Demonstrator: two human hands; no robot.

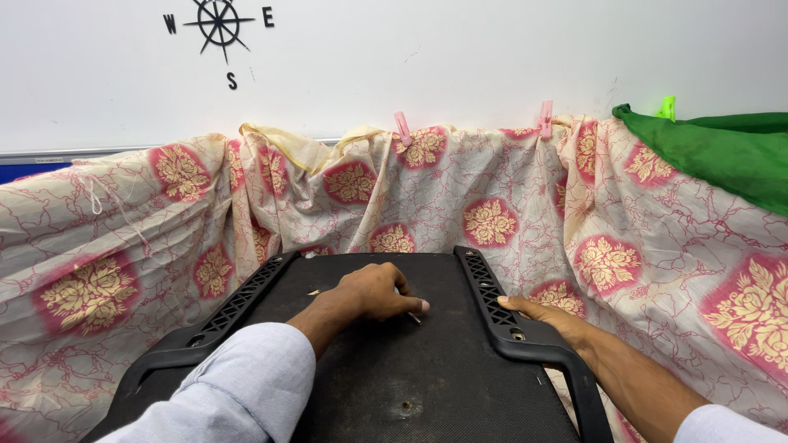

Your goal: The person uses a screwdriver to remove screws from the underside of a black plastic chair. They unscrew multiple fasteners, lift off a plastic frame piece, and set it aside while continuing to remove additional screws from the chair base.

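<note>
Right hand's fingertips behind the black seat's rail (green cloth cut off)

sign: black compass-rose decal | place: white wall, upper left | form: star with letters around

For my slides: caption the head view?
Left hand presses on a black chair seat; right hand rests on its armrest.
</note>
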